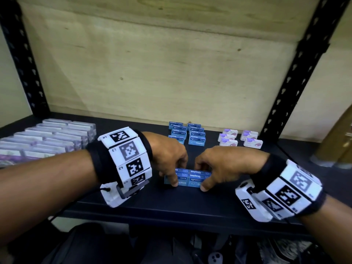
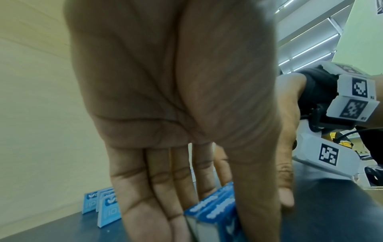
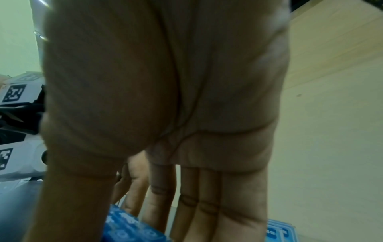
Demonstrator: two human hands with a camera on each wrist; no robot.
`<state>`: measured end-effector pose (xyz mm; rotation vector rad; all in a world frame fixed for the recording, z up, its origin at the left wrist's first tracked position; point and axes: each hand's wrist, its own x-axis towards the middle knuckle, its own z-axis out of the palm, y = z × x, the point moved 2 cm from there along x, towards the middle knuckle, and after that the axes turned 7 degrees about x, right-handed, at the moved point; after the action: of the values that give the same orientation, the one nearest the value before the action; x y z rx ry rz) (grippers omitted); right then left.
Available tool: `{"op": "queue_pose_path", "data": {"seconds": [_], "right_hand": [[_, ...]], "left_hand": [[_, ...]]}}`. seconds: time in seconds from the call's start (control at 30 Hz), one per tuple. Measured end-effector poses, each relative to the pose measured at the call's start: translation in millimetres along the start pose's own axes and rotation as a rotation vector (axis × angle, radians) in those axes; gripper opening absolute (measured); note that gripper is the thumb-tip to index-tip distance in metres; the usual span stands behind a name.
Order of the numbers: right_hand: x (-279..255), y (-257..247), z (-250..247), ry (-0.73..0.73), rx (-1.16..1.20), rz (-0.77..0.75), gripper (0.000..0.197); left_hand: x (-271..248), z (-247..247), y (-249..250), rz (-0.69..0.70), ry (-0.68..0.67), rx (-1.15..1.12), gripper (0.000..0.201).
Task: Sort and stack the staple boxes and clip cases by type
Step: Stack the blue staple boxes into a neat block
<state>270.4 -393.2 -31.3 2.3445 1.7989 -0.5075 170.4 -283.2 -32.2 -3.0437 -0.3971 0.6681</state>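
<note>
Under both hands, a dark shelf board (image 1: 171,202) of a black slotted-metal rack (image 1: 297,73); pale wooden panel (image 1: 152,63) behind as back wall; cream wall at either side; bags and clutter, indistinct, on the floor below.

Between the fingers: block of blue staple boxes (image 1: 187,178), packed side by side and two layers high, resting on the shelf near its front edge; left hand (image 1: 167,155) grasps its left end, thumb on the near face, fingers curled over the far side; right hand (image 1: 224,164) grasps its right end likewise; the left wrist view shows straight fingers (image 2: 157,188) running down behind the block; both wrists carry white marker bands.

Beyond the fingertips: two rows of blue staple boxes (image 1: 187,134) standing upright, apart from the held block.

Beyond the right hand's knuckles: white-and-purple boxes (image 1: 240,139), in two short rows.

Left of the left wrist: clear clip cases (image 1: 47,140), laid in close rows; contents not legible.
</note>
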Motion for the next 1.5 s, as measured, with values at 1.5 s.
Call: {"op": "queue_pose_path", "data": {"seconds": [1.5], "right_hand": [[103.8,87.3,-70.3,0.013,0.074,0.145,0.026]], "left_hand": [[76.9,-63.8,-75.9,-0.216,0.076,0.064,0.029]]}}
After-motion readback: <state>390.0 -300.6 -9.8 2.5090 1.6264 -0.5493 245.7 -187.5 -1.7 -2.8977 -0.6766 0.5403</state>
